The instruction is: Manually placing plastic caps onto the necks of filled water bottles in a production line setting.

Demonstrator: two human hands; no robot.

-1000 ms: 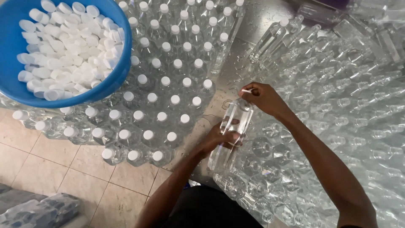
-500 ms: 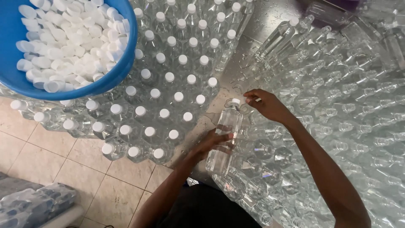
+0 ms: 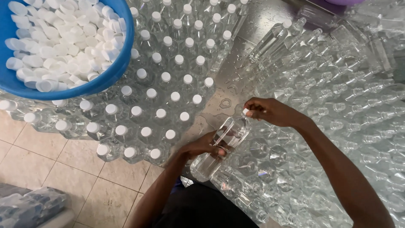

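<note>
My left hand (image 3: 205,147) grips the body of a clear plastic bottle (image 3: 224,139) that lies tilted over the wet tiled floor. My right hand (image 3: 272,111) pinches a white cap (image 3: 245,111) on the bottle's neck. To the left stand several capped clear bottles (image 3: 171,90) packed upright in rows. To the right lies a big pile of uncapped clear bottles (image 3: 337,105) on their sides.
A blue basin (image 3: 90,86) full of loose white caps (image 3: 59,40) rests on the capped bottles at the upper left. Beige floor tiles (image 3: 63,169) show at the lower left, with a wrapped bundle of bottles (image 3: 25,209) in the corner.
The bottle has come down lower and nearer to me, with both hands still on it. The view has shifted, so the basin sits higher in frame.
</note>
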